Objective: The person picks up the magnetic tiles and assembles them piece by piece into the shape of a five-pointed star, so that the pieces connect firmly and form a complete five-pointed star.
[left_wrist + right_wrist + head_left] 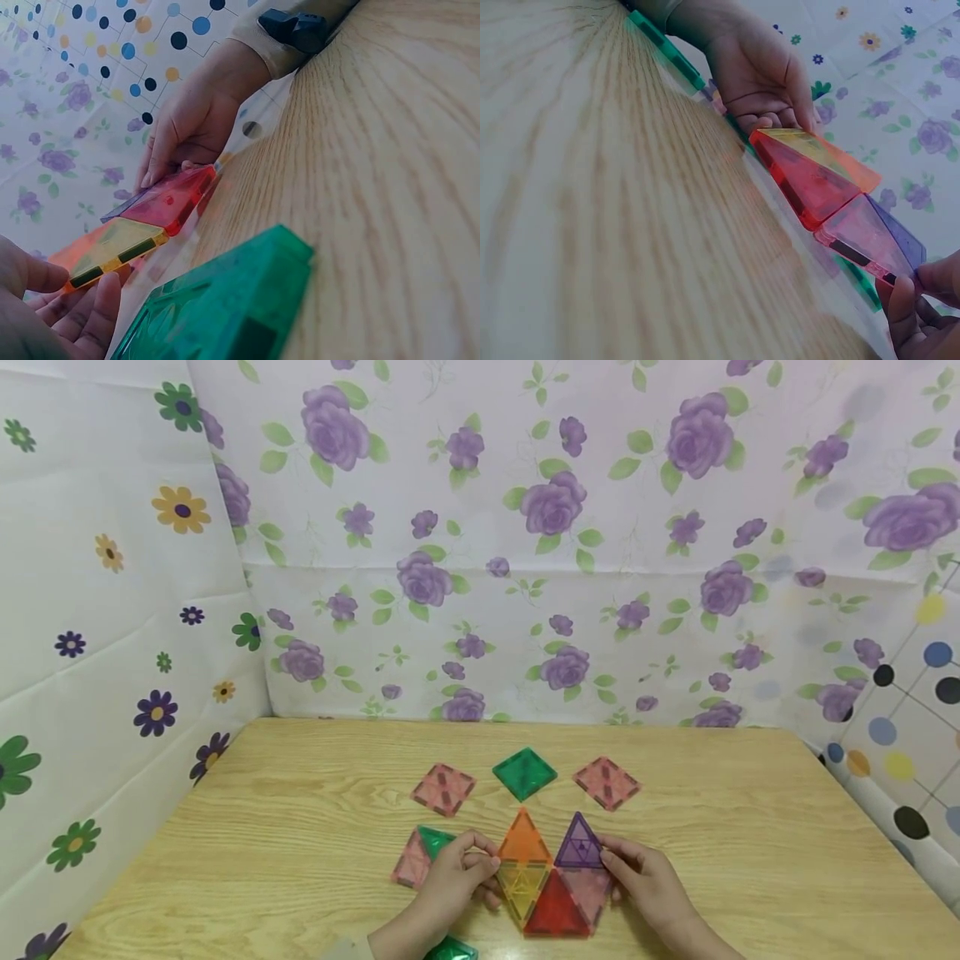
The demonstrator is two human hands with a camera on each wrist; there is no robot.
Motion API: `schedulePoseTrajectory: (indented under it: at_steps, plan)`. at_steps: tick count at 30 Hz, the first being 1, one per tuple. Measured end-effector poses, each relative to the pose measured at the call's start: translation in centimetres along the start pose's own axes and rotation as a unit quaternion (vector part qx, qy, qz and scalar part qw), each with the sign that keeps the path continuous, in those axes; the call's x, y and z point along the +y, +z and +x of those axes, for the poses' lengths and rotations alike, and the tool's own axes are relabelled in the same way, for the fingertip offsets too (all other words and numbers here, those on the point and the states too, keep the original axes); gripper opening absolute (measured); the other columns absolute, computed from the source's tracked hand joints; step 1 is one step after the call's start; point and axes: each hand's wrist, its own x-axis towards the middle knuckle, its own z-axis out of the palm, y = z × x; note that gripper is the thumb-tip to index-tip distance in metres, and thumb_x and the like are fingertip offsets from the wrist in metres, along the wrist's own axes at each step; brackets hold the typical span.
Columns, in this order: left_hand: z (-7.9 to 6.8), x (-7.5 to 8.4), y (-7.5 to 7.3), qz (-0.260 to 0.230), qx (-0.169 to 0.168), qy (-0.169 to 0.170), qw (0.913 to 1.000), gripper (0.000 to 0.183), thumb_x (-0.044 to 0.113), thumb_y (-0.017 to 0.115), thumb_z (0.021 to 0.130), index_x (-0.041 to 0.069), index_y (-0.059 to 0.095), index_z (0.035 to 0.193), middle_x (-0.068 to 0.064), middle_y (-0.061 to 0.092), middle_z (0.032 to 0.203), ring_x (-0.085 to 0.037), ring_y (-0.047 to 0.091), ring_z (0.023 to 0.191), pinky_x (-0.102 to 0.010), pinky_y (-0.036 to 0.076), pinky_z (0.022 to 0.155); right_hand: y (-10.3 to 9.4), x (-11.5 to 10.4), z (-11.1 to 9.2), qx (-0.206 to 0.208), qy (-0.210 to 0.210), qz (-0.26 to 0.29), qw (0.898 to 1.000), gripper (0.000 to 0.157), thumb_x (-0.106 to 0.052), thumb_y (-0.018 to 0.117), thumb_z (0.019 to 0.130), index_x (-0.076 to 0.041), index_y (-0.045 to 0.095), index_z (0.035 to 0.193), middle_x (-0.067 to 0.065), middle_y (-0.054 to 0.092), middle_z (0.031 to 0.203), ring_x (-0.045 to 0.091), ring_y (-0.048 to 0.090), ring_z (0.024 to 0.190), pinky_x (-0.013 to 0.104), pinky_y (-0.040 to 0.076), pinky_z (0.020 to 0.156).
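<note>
Both hands hold a joined group of translucent triangular magnetic tiles, lifted a little off the table in the wrist views. My left hand [459,877] pinches its left side, where the orange triangle [524,841] meets the yellow triangle [521,887]. With thumb and fingers, my right hand [647,885] pinches the right side, at the purple triangle [580,843] and the pink triangle [587,891]. Between yellow and pink sits the red triangle [557,910], seen from its edge as the red tile [802,180] in the right wrist view.
Behind the group lie a green diamond [525,773] and two pink diamonds [443,789] on the wooden table [300,827]. A pink and green piece [411,862] is partly covered by the left hand. Another green tile [452,949] lies near the front edge. Patterned cloth surrounds the table.
</note>
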Motion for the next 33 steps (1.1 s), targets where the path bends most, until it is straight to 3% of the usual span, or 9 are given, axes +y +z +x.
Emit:
schedulePoseTrajectory:
  at_steps: [11, 19, 26, 33]
  plan:
    - [0.04, -0.04, 0.05, -0.015, -0.012, -0.006, 0.9998, 0.018, 0.013, 0.055, 0.097, -0.002, 0.054, 0.106, 0.005, 0.06, 0.07, -0.012, 0.058, 0.064, -0.026, 0.056, 0.063, 0.1, -0.13, -0.02, -0.016, 0.003, 0.006, 1.0, 0.042, -0.012, 0.052, 0.099, 0.012, 0.049, 0.133, 0.024, 0.063, 0.118, 0.004, 0.053, 0.059, 0.02, 0.049, 0.057]
    - [0.04, -0.25, 0.3, -0.01, -0.011, -0.001, 0.9999, 0.03, 0.018, 0.053, 0.099, -0.005, 0.055, 0.119, 0.003, 0.061, 0.078, -0.011, 0.058, 0.064, -0.026, 0.056, 0.062, 0.15, 0.14, 0.11, -0.038, 0.006, 0.036, 0.999, 0.044, -0.015, 0.051, 0.1, 0.013, 0.048, 0.134, 0.016, 0.065, 0.112, 0.003, 0.052, 0.061, 0.019, 0.049, 0.058]
    - [-0.02, -0.25, 0.44, -0.006, -0.018, -0.006, 0.9998, 0.029, 0.016, 0.053, 0.099, -0.007, 0.056, 0.116, 0.003, 0.051, 0.069, -0.01, 0.058, 0.058, -0.024, 0.056, 0.061, 0.32, 0.13, 0.02, -0.074, 0.001, 0.063, 0.995, 0.047, -0.018, 0.049, 0.101, 0.013, 0.045, 0.136, 0.008, 0.066, 0.111, 0.002, 0.052, 0.062, 0.02, 0.05, 0.057]
    - [-0.01, -0.22, 0.51, 0.01, -0.014, 0.0, 0.9999, 0.028, 0.015, 0.053, 0.099, -0.008, 0.059, 0.114, 0.001, 0.062, 0.078, -0.009, 0.059, 0.057, -0.023, 0.055, 0.059, 0.27, 0.03, -0.23, -0.093, -0.028, 0.046, 0.994, 0.046, -0.02, 0.049, 0.101, 0.009, 0.046, 0.137, 0.004, 0.064, 0.116, 0.002, 0.051, 0.064, 0.021, 0.049, 0.057]
